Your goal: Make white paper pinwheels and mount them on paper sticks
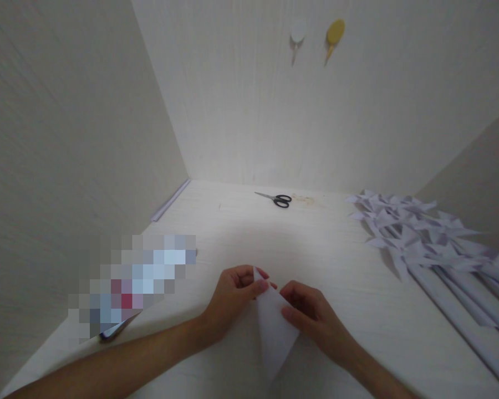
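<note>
- I judge a fold in hand: my left hand and right hand each grip the paper, nearer me than the scissors.
- Next calls for pressing the crease flat on the tabletop.

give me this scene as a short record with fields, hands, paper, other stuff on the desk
left hand: fingers pinch the top corner of the folded white paper
right hand: grips the paper's right edge
folded white paper: pointed shape, held between both hands just above the desk
scissors: black handles, lying at the back of the desk
paper pinwheels: white, piled at right on rolled paper sticks
wall hooks: one white, one yellow
</note>
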The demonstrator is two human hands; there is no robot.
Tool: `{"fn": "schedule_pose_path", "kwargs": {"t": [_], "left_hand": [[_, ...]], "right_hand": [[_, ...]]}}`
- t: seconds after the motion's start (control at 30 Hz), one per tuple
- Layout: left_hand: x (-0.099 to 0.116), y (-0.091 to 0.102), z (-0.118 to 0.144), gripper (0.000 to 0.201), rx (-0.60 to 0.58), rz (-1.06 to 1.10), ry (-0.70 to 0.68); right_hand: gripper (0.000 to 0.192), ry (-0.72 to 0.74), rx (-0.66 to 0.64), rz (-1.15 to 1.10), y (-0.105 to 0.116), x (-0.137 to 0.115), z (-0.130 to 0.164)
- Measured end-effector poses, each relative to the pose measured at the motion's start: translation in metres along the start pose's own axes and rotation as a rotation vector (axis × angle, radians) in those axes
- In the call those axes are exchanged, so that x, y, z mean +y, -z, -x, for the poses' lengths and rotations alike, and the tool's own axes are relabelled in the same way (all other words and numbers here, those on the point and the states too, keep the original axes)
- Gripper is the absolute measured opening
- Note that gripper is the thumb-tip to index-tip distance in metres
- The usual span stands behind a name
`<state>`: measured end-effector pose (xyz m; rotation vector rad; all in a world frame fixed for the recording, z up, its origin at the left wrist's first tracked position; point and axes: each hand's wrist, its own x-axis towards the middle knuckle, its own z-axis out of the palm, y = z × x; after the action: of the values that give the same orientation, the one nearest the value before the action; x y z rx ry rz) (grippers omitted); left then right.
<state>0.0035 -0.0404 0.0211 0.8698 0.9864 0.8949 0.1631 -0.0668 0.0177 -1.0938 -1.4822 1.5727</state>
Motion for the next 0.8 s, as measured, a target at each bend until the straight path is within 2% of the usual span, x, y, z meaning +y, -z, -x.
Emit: {"fn": "schedule_pose_path", "kwargs": {"t": [0.13, 0.3, 0.57, 0.8], "left_hand": [[-0.0023, -0.0026, 0.0016, 0.021, -0.017, -0.001, 0.015], [-0.0014, -0.0043, 0.002, 0.021, -0.005, -0.01, -0.01], [0.0006, -0.0023, 0.002, 0.025, -0.009, 0.065, 0.027], [-0.0003, -0.0017, 0.0009, 0.023, -0.001, 0.076, 0.028]], "right_hand": [[0.03, -0.091, -0.021, 0.124, -0.0019, 0.0008, -0.0015], [0.03, -0.06, -0.034, 0.248, -0.0015, 0.0037, -0.0016], [0.028, -0.044, 0.009, 0.306, 0.0, 0.0062, -0.0004], [0.027, -0.057, -0.041, 0.273, 0.0002, 0.0054, 0.001]]}}
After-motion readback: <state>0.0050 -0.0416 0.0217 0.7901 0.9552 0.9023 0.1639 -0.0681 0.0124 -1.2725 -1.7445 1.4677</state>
